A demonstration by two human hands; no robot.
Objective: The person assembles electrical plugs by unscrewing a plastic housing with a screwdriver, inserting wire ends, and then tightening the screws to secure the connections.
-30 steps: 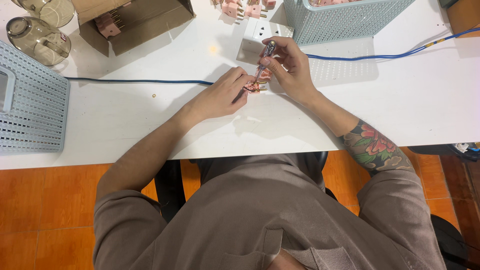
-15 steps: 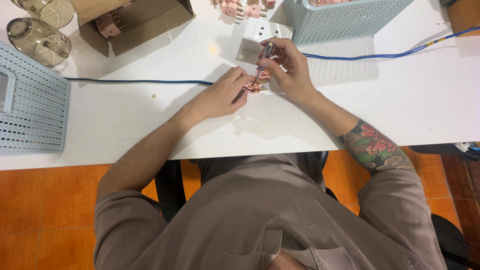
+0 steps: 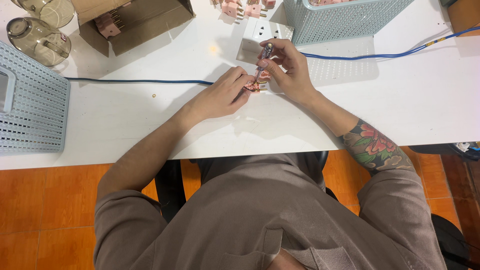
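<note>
My left hand [image 3: 222, 95] pinches a small pink plug [image 3: 256, 87] with brass pins against the white table [image 3: 150, 115]. My right hand [image 3: 290, 67] grips a small screwdriver [image 3: 264, 60] with a clear handle, held upright with its tip down on the plug. A blue cable [image 3: 135, 81] runs from the left into my left hand, and its far end is hidden under my fingers. A white socket block [image 3: 260, 37] lies just behind the two hands.
A light blue mesh basket [image 3: 345, 22] stands at the back right, another [image 3: 30, 105] at the left edge. An open cardboard box [image 3: 135, 20] holds pink plugs. Loose pink plugs [image 3: 235, 7] lie at the back. Two smoky glass jars [image 3: 37, 37] sit far left. A second blue cable [image 3: 390, 52] runs right.
</note>
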